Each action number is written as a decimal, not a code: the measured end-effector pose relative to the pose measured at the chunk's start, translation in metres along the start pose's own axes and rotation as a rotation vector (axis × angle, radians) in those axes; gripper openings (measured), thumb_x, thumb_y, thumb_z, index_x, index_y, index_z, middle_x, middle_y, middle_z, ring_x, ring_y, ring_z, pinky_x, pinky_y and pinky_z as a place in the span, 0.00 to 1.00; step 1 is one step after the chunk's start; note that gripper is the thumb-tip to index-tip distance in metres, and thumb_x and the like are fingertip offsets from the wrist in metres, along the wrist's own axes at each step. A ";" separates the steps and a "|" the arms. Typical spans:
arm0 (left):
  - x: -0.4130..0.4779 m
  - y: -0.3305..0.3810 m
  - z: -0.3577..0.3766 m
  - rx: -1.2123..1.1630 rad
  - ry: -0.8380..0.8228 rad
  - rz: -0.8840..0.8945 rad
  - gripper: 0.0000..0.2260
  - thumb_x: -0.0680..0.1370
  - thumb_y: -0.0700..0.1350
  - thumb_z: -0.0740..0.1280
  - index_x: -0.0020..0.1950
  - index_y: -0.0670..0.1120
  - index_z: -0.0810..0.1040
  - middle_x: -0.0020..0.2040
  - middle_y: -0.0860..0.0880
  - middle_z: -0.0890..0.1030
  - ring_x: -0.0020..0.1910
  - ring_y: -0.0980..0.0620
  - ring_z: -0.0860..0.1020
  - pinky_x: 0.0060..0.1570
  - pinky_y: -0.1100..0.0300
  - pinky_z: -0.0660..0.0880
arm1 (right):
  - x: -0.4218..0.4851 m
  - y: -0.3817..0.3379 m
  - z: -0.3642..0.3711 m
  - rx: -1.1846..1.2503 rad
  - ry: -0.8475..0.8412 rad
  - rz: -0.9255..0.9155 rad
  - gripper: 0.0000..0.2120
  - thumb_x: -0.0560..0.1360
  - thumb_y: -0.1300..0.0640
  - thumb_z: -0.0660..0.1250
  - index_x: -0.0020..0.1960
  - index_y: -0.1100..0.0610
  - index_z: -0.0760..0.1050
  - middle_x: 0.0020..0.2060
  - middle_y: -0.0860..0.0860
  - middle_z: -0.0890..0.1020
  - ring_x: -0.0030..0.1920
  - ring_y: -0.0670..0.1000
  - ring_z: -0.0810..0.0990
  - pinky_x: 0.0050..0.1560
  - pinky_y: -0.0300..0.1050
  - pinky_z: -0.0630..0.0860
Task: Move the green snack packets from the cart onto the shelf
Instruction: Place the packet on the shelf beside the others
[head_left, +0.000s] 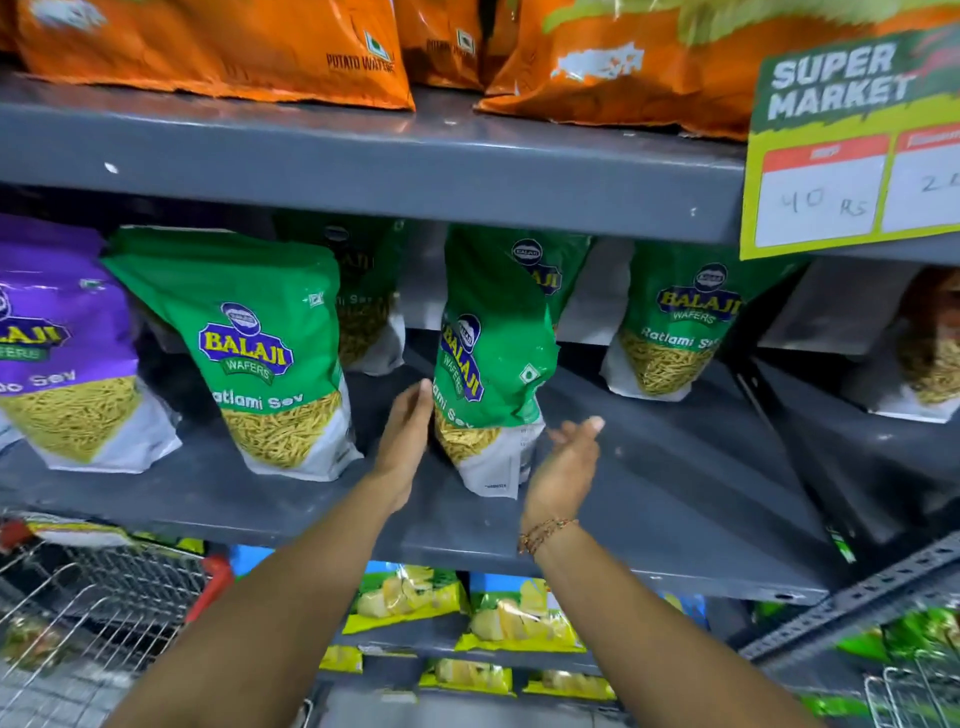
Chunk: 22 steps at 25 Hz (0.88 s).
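Glossy plastic green snack packets (270, 353), matt grey metal shelf (649, 467), wire-mesh metal cart (93, 613)

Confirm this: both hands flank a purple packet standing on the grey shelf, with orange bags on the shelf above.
Not quite. The packet between the left hand and right hand is green, not purple, as the head view shows. It does stand on the grey shelf, with orange bags above.

green snack packets (493, 364) with blue-and-yellow logo, yellow sev printed on white bottoms. purple packet (62, 338) at the left edge of the grey shelf (649, 467), orange bags (218, 47) above.
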<state>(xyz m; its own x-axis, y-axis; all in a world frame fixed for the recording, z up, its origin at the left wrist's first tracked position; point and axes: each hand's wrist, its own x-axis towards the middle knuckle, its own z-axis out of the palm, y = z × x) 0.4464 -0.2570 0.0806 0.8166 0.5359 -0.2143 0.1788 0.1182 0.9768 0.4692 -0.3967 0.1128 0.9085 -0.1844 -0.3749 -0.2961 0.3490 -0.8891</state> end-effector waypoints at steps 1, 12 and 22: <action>0.000 0.001 0.004 -0.014 -0.078 -0.026 0.19 0.75 0.64 0.54 0.58 0.55 0.74 0.62 0.55 0.76 0.63 0.54 0.71 0.67 0.52 0.65 | -0.005 0.003 0.004 0.008 -0.081 0.012 0.30 0.79 0.42 0.48 0.62 0.65 0.71 0.54 0.53 0.78 0.56 0.53 0.75 0.58 0.45 0.71; -0.056 0.001 0.028 0.218 0.178 0.008 0.18 0.72 0.62 0.63 0.46 0.47 0.70 0.45 0.50 0.77 0.48 0.49 0.75 0.44 0.58 0.69 | 0.004 -0.017 0.000 -0.033 -0.215 0.091 0.28 0.79 0.42 0.45 0.66 0.58 0.71 0.67 0.55 0.74 0.66 0.56 0.73 0.70 0.51 0.68; -0.123 -0.067 -0.233 -0.131 0.749 0.093 0.19 0.77 0.53 0.58 0.26 0.50 0.71 0.22 0.53 0.74 0.23 0.56 0.72 0.34 0.55 0.71 | -0.220 0.164 0.104 -0.347 -0.652 -0.169 0.16 0.77 0.47 0.55 0.32 0.49 0.67 0.28 0.48 0.71 0.33 0.50 0.69 0.39 0.47 0.69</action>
<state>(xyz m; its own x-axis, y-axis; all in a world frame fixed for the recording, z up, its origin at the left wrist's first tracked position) 0.2064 -0.1360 0.0410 0.2264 0.9666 -0.1203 0.0231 0.1181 0.9927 0.2519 -0.2041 0.0769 0.9082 0.4085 -0.0910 -0.1153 0.0354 -0.9927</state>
